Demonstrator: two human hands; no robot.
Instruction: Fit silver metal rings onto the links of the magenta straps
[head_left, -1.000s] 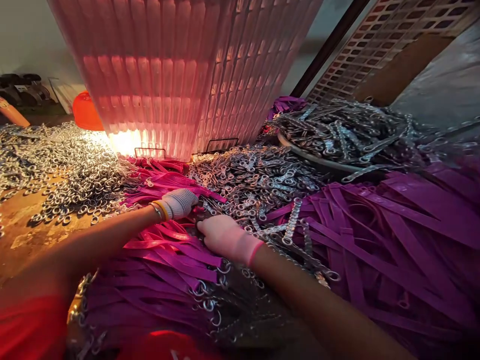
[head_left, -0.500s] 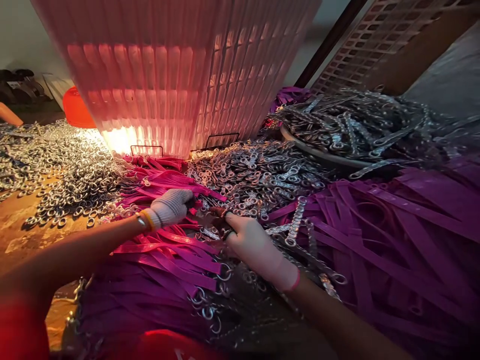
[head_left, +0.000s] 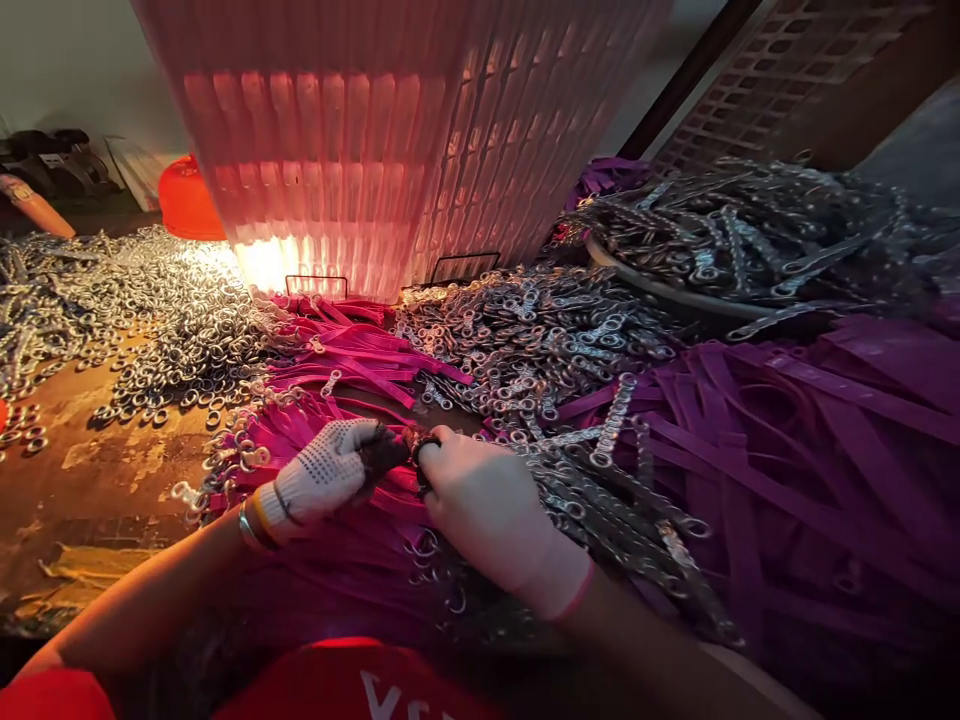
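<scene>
My left hand (head_left: 324, 478), in a white dotted glove with a yellow cuff, pinches a small dark metal piece at its fingertips. My right hand (head_left: 491, 505), in a pale glove with a pink cuff, meets it and pinches a metal ring (head_left: 426, 450) at the same spot. Both hands hover over a heap of purple straps (head_left: 352, 370) fitted with rings. What exactly sits between the fingertips is too dark to make out.
Piles of loose silver rings (head_left: 165, 320) and metal clips (head_left: 525, 340) cover the bench. A round tray (head_left: 660, 290) holds more clips at the right. Long purple strips (head_left: 810, 430) lie right. A glowing ribbed pink panel (head_left: 390, 150) stands behind; an orange object (head_left: 187, 200) sits left.
Both hands have drawn back toward me and closed together; the right hand, earlier flat on the straps, now pinches a ring against the left hand's fingertips. The view shifted slightly.
</scene>
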